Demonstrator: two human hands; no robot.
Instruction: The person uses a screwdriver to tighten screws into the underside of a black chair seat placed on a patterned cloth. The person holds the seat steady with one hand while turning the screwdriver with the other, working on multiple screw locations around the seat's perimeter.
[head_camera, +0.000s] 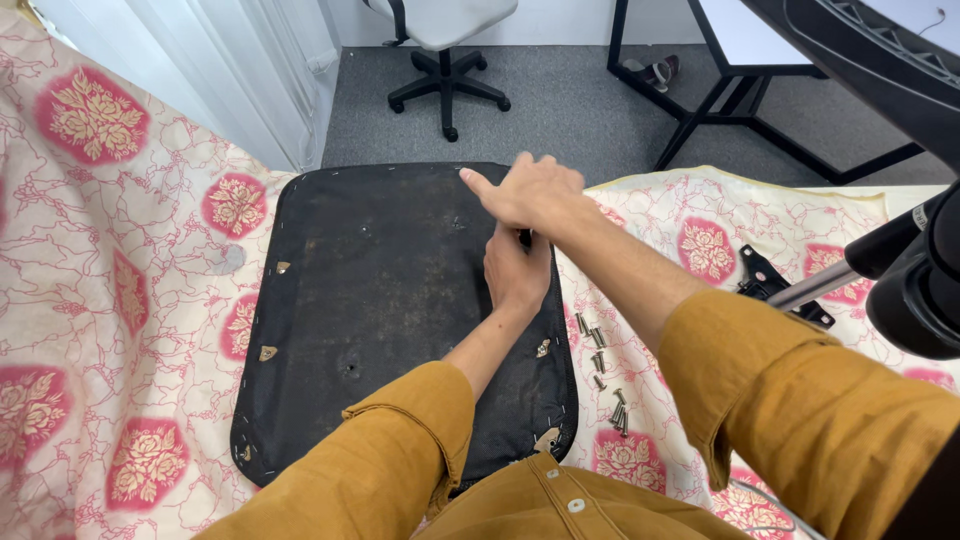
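Hands work the black seat base (380, 300) lying mid-desk: left hand (517, 268) closed on something hidden, right hand (530, 192) flat, loosely open; a slip could scatter the loose screws (603, 375) just beside its right edge

The black seat panel (380, 300) is covered in a matt, worn fabric, dusted grey in patches and pinned along its edge by small bright metal staples. It is laid on a thin printed cloth (120, 280), cream with pink floral medallions, lightly creased and without sheen. Beside it, dull silvery metal screws (605, 385) are scattered, while the sleeves (800, 400) are made of a mustard woven cotton-like fabric with pale buttons.
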